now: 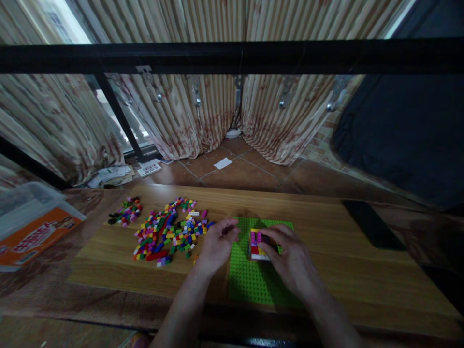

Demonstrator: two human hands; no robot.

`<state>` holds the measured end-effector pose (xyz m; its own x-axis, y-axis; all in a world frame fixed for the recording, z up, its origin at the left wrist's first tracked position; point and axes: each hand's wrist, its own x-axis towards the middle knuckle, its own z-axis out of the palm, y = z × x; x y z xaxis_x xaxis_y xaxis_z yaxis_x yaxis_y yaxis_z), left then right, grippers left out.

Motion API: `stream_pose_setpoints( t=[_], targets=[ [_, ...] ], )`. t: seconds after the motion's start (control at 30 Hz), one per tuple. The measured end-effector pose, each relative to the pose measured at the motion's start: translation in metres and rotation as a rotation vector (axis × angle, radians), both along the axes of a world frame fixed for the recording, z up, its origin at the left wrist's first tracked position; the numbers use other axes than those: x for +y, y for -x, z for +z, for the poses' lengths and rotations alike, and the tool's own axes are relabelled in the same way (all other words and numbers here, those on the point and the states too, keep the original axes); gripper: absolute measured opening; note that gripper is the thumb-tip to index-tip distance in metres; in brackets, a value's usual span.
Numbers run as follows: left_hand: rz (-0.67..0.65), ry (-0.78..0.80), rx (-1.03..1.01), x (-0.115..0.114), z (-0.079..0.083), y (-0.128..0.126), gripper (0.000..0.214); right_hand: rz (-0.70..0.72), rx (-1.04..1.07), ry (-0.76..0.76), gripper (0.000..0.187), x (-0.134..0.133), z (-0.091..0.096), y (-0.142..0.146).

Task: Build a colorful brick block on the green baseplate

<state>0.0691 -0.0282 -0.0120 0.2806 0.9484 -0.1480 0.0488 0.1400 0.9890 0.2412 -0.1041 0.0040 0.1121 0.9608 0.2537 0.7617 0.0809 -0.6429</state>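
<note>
My right hand (292, 261) is over a small block build (255, 245) of pink, yellow, red and white toy bricks. Its thumb and fingers pinch a dark toy brick (266, 239) at the top of the build; the hand hides part of the right side. The build stands on a green studded baseplate (250, 284). My left hand (218, 244) hovers by the baseplate's left edge, its fingers loosely bent and apart, with nothing visible in them. Left of it, many loose toy bricks (170, 232) in mixed colours are spread over the wooden table (348, 285).
A smaller pile of bricks (126, 211) lies farther left. A clear plastic tub with an orange label (43, 237) stands at the table's left end. A dark phone-like slab (373, 224) lies at the right. A black bar (232, 57) crosses above, with metal hooks hanging from it.
</note>
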Motion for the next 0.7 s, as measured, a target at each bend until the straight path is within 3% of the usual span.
stream_pose_setpoints(
  t=[0.2, 0.47, 0.7],
  targets=[
    [-0.052, 0.001, -0.026, -0.005, -0.006, -0.009, 0.025, -0.009, -0.060, -0.042, 0.021, 0.006, -0.005, 0.005],
    [-0.095, -0.016, -0.001, -0.007, -0.001, -0.022, 0.037, -0.042, 0.112, -0.015, 0.022, 0.008, -0.008, 0.002],
    [-0.039, 0.061, -0.024, -0.006, -0.001, -0.035, 0.037, -0.026, 0.154, 0.000, 0.025, 0.010, -0.007, 0.001]
  ],
)
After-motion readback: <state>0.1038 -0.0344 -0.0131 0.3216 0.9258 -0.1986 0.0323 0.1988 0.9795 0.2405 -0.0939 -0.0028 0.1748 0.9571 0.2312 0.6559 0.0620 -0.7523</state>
